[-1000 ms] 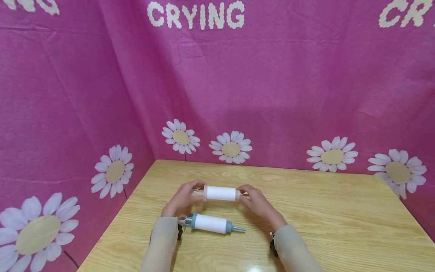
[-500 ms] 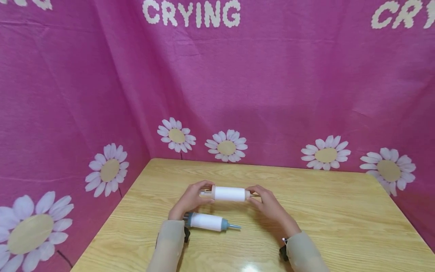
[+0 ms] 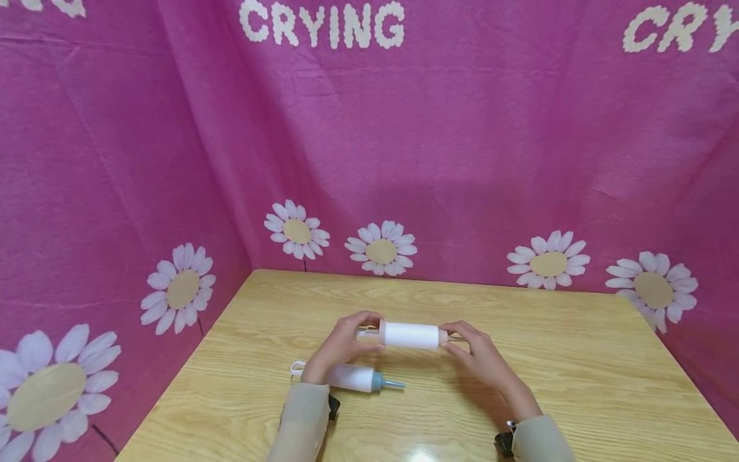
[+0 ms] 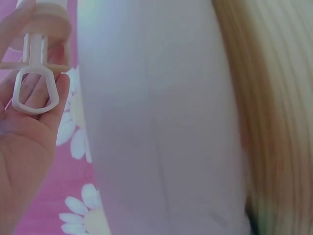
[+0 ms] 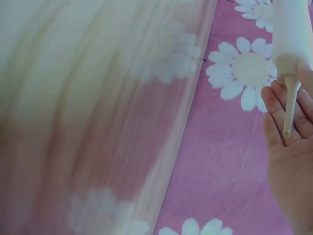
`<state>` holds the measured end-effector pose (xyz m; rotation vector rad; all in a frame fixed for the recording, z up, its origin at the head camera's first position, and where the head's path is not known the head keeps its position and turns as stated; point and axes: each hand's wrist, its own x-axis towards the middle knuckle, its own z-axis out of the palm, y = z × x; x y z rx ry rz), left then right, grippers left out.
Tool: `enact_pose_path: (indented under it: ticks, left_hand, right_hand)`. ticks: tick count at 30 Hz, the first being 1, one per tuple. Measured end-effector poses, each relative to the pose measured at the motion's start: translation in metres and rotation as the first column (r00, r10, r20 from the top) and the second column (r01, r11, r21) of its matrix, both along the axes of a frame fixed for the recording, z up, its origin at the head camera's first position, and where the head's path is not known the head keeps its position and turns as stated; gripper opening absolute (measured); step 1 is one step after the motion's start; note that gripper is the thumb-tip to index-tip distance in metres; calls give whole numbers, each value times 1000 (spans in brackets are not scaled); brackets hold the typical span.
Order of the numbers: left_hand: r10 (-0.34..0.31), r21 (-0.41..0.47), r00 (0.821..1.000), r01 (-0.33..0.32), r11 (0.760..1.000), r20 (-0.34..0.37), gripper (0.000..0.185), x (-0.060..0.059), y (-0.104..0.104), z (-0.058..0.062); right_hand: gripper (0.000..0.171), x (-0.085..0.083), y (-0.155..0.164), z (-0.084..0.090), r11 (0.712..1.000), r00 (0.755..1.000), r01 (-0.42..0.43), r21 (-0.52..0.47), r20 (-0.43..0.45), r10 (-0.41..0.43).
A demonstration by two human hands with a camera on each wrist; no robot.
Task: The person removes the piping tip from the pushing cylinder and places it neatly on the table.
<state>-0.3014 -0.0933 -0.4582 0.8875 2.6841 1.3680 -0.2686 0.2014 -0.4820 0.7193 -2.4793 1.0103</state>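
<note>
Both hands are holding the cream-capped piping syringe level just above the wooden table; the blue-capped syringe is lying untouched nearer the person. The left hand is gripping the plunger end, fingers curled. The right hand is cupping the nozzle, fingers lightly curled around it.

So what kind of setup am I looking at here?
Probably a staged recording booth, not a lived-in room: a bare wooden table boxed in by a pink daisy-print cloth lettered "CRYING". Both hands hold a cream syringe-like tool; a blue-tipped one lies on the table.
</note>
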Motion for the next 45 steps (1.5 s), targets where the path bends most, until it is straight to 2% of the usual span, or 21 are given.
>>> enact_pose_path:
  ticks: [9,17,20,22,24,27,31,33,37,45]
  left_hand:
    - [-19,5,1000,19,1000,-6,48,6,23,-5]
    - [-27,-1,999,27,1000,-21,50,8,31,-10]
    - [-30,-10,999,30,1000,-22,50,8,31,-9]
    - [-28,-16,999,28,999,-20,51,8,30,-9]
    - [-19,-22,1000,19,1000,-12,51,9,31,-8]
    - [-12,-24,1000,12,1000,-6,52,11,31,-6]
    - [-22,-18,1000,22,1000,-9,51,13,32,-5]
    - [-32,-17,999,32,999,-13,51,14,32,-5]
    - [-35,-18,999,34,999,-23,51,15,31,-6]
    - [-39,2,995,39,999,-87,51,14,31,-9]
  right_hand:
    - [29,11,22,-1,1000,999,-2,-12,-46,2]
    - [30,16,31,-3,1000,1000,1,-11,-17,-1]
    - [30,17,32,-2,1000,1000,5,-27,25,-5]
    - [30,18,34,-1,997,993,18,-74,119,-9]
    - [30,18,36,1,988,970,43,-149,245,-5]
    - [32,17,39,2,961,906,92,-261,422,27]
    - [38,13,41,1,936,833,81,-343,539,125]
    - [38,12,42,-1,928,805,70,-365,571,164]
    - [37,10,42,-4,925,781,74,-374,598,179]
    - [39,8,41,-6,907,778,70,-415,592,211]
